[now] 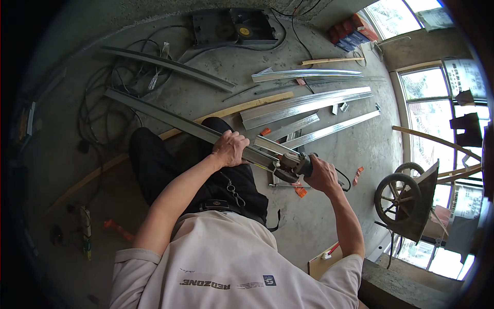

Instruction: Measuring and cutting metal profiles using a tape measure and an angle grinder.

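My left hand [230,148] is closed round a long grey metal channel [170,118], which slants across my knees from the upper left. In my right hand [323,174] is a small angle grinder [292,165], gripped by its body. The grinder's head sits at the channel's near right end, close beside my left hand. Whether its disc touches the metal I cannot tell, and blur hides whether it spins. A dark cord [346,180] trails from the tool behind my right hand.
Several shiny metal channels [309,106] and a wooden strip [247,105] lie on the concrete floor ahead. Black cables [95,121] tangle at left. An open black case [216,28] stands at the back. A wheelbarrow [406,198] is at right by the windows. Orange scraps [358,175] lie about.
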Tool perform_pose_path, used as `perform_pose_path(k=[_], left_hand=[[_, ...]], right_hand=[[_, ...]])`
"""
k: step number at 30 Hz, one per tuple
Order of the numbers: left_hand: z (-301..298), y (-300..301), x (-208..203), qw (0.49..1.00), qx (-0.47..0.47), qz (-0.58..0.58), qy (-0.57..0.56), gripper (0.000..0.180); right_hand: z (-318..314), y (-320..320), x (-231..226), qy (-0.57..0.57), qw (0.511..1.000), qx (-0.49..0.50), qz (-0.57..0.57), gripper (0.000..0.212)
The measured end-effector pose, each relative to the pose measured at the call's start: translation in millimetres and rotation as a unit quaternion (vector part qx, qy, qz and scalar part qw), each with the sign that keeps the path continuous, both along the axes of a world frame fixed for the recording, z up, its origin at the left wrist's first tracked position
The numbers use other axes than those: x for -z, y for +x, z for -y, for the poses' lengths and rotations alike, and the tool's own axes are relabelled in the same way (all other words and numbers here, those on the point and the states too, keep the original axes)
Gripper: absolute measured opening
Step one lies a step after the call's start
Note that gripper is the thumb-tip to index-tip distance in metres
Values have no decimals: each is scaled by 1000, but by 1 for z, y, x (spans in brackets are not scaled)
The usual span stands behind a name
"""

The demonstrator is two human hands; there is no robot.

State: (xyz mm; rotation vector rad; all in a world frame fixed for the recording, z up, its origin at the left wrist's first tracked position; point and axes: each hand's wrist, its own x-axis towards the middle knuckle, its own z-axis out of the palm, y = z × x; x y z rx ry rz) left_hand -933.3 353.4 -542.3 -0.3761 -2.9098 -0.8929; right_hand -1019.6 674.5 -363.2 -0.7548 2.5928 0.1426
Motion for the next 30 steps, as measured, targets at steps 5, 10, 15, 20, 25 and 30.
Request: perform_pose_path(k=[5,10,15,20,25,30], left_hand=[[1,1,-2,1000,-2,-17,15,57],[1,2,-4,1000,-2,-21,8,56],[1,4,-6,1000,-5,-21,12,55],[1,4,-10,1000,-7,-20,14,53],[2,4,-9,1000,-6,-20,9,53],[1,4,-8,1000,-1,-22,5,51]], right_hand=[[2,-5,2,-6,1000,-9,-6,52],[2,-9,4,-19,999,-25,-3,53],[4,-11,5,-12,1000,-20,1,55],[3,-15,7,7,1000,-12,8,57],[8,-14,7,13,1000,-8,15,59],[10,-14,9,16,1000,-4,18,60]])
